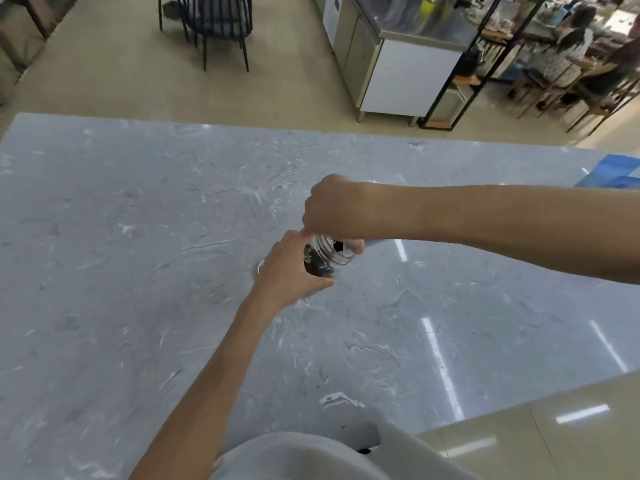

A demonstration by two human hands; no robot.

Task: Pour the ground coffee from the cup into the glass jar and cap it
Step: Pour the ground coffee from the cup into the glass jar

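Note:
My left hand [291,268] is wrapped around a small glass jar [320,261] that holds dark ground coffee, just above the grey marble table [138,237]. The jar leans to the right and its threaded neck shows bare between my hands. My right hand [332,206] is closed palm-down over the jar's mouth. A small black piece, apparently the cap [338,244], shows between its fingers and thumb; the rest is hidden. No cup is in view.
A blue cloth or bag [611,174] lies at the table's far right edge. Beyond the table are a black chair [214,19], a steel counter [398,64] and seated people [571,46]. The table's near right corner ends at tiled floor [554,427].

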